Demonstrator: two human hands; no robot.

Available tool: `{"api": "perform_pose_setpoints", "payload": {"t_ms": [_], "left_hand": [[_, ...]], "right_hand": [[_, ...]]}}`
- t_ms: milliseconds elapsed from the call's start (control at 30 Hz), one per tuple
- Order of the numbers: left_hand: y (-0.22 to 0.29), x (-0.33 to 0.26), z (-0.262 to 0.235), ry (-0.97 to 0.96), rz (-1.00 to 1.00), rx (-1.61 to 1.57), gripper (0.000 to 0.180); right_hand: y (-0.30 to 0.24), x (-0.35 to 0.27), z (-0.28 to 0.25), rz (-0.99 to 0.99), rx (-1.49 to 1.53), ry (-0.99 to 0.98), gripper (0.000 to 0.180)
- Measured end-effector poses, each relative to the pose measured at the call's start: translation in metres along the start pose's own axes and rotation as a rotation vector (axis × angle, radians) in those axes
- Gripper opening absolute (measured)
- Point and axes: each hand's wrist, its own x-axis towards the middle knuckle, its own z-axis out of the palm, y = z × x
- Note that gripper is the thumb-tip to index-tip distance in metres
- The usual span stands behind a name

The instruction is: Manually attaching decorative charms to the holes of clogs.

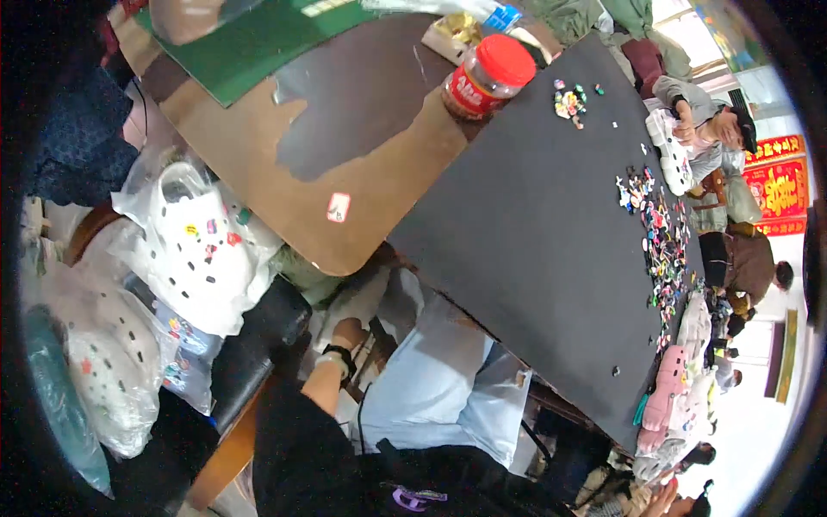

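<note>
Left hand (349,330) was reached below the worktop (525,233) near edge toward bagged white clogs (194,250) — light, soft foam, slippery plastic; fingers' state could not be told. Right hand unseen.

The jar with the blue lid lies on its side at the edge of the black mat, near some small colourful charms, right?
Not quite: the jar has a red lid, not blue. The head view shows it on its side at the black mat's edge, near small colourful charms.

Matt black sheet (525,233) over worn brown tabletop (258,164); glossy plastic jar (487,77); crinkly clear bags (146,198) round white foam clogs (198,241).
</note>
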Motion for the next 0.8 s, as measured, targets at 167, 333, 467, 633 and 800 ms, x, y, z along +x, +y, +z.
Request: {"api": "perform_pose_setpoints", "payload": {"t_ms": [167,333,467,633,800], "left_hand": [[0.026,-0.072,-0.11,0.335,0.104,-0.058,0.032],[0.104,-0.171,-0.199,0.291,0.185,-0.418,0.028],[0.153,-0.267,-0.263,0.544,0.101,-0.588,0.016],[0.237,-0.335,-0.3,0.825,0.247,-0.47,0.021],[0.286,-0.386,-0.328,0.361,0.318,-0.053,0.013]], "right_hand": [[-0.071,-0.037,0.115,-0.065,0.088,-0.12,0.047],[-0.248,-0.065,0.189,-0.288,0.268,-0.344,0.055],[-0.339,-0.092,0.223,-0.639,0.314,-0.805,0.05],[-0.393,-0.105,0.284,-0.971,0.635,-0.957,0.049],[-0.428,-0.147,0.32,-1.398,1.101,-0.718,0.041]]}}
